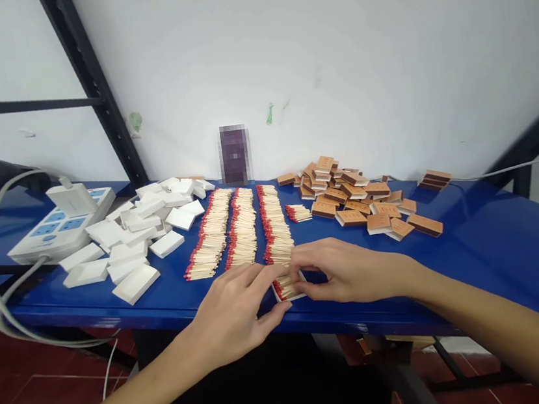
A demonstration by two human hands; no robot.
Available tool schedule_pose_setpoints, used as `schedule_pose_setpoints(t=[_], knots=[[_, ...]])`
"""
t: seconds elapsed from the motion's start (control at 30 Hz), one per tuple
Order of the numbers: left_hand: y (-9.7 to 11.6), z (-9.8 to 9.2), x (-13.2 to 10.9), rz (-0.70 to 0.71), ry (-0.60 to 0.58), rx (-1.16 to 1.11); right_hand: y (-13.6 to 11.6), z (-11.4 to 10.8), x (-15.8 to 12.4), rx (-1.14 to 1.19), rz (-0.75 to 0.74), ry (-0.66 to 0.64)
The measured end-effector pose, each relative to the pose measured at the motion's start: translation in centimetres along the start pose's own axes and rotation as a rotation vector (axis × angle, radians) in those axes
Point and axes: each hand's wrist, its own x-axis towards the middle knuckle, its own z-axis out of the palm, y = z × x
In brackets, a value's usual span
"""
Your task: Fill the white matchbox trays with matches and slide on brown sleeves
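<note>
Near the table's front edge sits a small white matchbox tray [299, 296] with red-headed matches [284, 289] in it. My left hand [233, 308] holds the tray from its left, thumb at the near side and fingers at the far side. The fingers of my right hand [349, 272] are closed in a pinch on matches at the tray's right end; the fingertips partly hide them. Just beyond my hands, a long row of matches [274, 218] runs toward the wall. Beside it lie a middle row [243, 225] and a left row [211, 229].
White empty trays [138, 228] are heaped at left, beside a power strip [64, 227] with cables. Brown matchbox sleeves [347, 195] form a pile at right, near a small bunch of matches [299, 213]. A blurred dark upright object [235, 156] stands against the wall.
</note>
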Motion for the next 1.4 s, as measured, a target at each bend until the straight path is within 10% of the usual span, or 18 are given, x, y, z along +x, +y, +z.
schedule_pose_setpoints(t=[0.27, 0.57, 1.0, 1.4], knots=[[-0.1, -0.1, 0.2, 0.034, -0.032, 0.026, -0.3, -1.5, -0.6, -0.115, 0.027, 0.038], [0.2, -0.6, 0.3, 0.024, -0.033, -0.023, 2.1, 1.1, -7.6, -0.515, 0.51, 0.389], [-0.4, 0.2, 0.0, 0.145, 0.091, -0.016, -0.4, 2.9, -6.9, -0.09, 0.329, 0.273], [-0.2, -0.3, 0.1, 0.202, -0.028, 0.071, -0.9, 2.9, -6.8, -0.007, 0.337, 0.245]])
